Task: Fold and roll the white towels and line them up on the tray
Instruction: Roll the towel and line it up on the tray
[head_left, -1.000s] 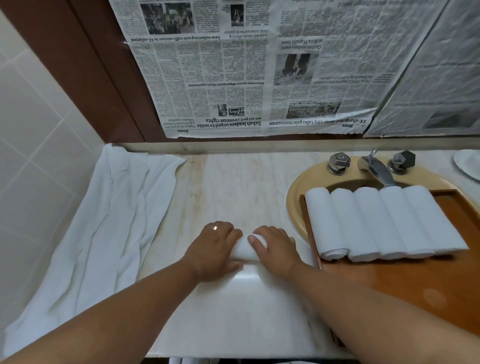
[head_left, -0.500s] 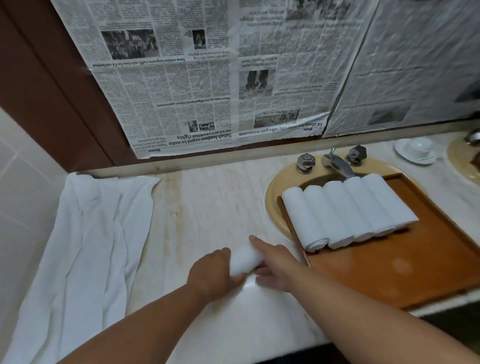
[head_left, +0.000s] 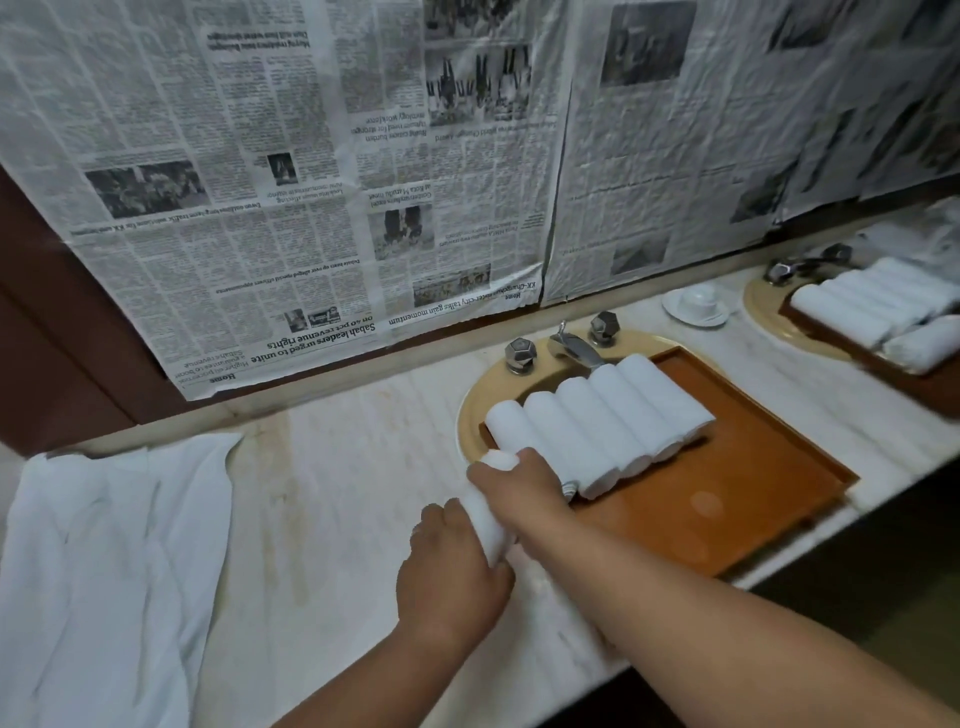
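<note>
A rolled white towel (head_left: 485, 512) is gripped at both ends, lifted just off the counter at the left edge of the brown tray (head_left: 727, 499). My right hand (head_left: 519, 483) holds its far end, close to the nearest roll. My left hand (head_left: 449, 569) holds its near end. Several rolled white towels (head_left: 597, 421) lie side by side across the tray's back part. The tray rests over a yellow sink (head_left: 470, 410). Unfolded white towels (head_left: 104, 561) lie heaped at the counter's left.
A faucet (head_left: 574, 348) with two knobs stands behind the tray. A white cup and saucer (head_left: 698, 304) sit further right. A second tray with rolled towels (head_left: 878, 312) lies over another sink at far right. Newspaper covers the wall behind. The counter's front edge is close.
Both hands lifted the finished roll from the counter, turned it lengthwise and carried it right, up to the tray's left edge. The view swung right, showing the second sink.
</note>
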